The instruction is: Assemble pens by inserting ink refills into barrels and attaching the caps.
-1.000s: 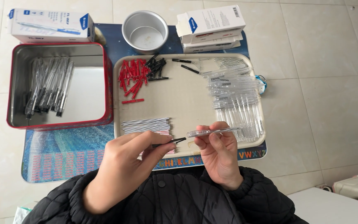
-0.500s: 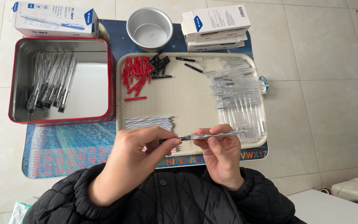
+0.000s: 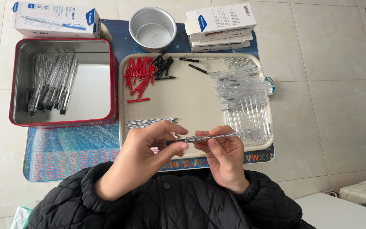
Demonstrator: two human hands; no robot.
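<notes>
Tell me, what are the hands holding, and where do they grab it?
A clear pen barrel. The right hand pinches its middle; the left hand grips the dark end.

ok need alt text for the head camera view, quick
Two bare hands, left hand and right hand, hold a clear pen barrel between them over a beige tray of red caps, black tips and clear barrels. A red tin of finished pens sits left.

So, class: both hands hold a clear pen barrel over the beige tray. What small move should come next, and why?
Probably the left hand should push the dark-tipped part fully into the clear barrel that the right hand steadies; its dark end shows outside the barrel.
</notes>
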